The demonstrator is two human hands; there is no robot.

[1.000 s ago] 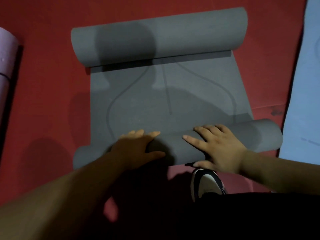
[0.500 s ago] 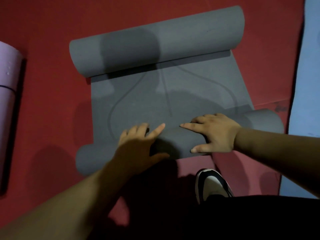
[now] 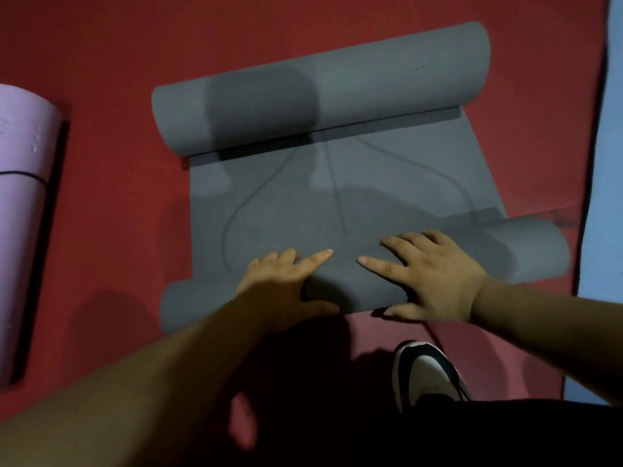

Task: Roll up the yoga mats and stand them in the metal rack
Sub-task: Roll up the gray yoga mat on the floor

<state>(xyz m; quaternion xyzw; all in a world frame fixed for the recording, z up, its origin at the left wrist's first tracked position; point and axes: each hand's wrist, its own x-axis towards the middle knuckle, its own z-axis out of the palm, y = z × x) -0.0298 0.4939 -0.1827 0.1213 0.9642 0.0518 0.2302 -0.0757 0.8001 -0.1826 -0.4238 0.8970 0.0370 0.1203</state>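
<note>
While both of its ends are curled up, the grey yoga mat (image 3: 337,197) lies across a red floor (image 3: 118,45), with a flat stretch in the middle that carries thin curved lines and one straight line. Its far end forms a thick roll (image 3: 320,85) lying slantwise, higher on the right than on the left. Its near end forms a second roll (image 3: 526,254), also slanted, whose right end sticks out past the flat part's edge and whose left end shows beside the left forearm.

On this near roll rest both hands. Spread flat with fingers extended toward the far end, the left hand (image 3: 286,281) presses on top of the roll with its thumb down the near side; its grip is open, not clasped around anything. Just beside it, apart by a small gap at the forefingers, the right hand (image 3: 435,274) lies likewise flat and open-palmed on the roll, with its thumb reaching down to the roll's near edge at the floor.

Near the roll, below the right hand, a black and white shoe (image 3: 424,372) stands on the floor, and dark clothing fills the bottom right. Shadows fall across the far roll and the flat stretch.

Well apart at the left edge lies a rolled purple mat (image 3: 23,203) with a thin dark line across it. Along the right edge runs a light blue mat (image 3: 606,163), flat on the floor.
</note>
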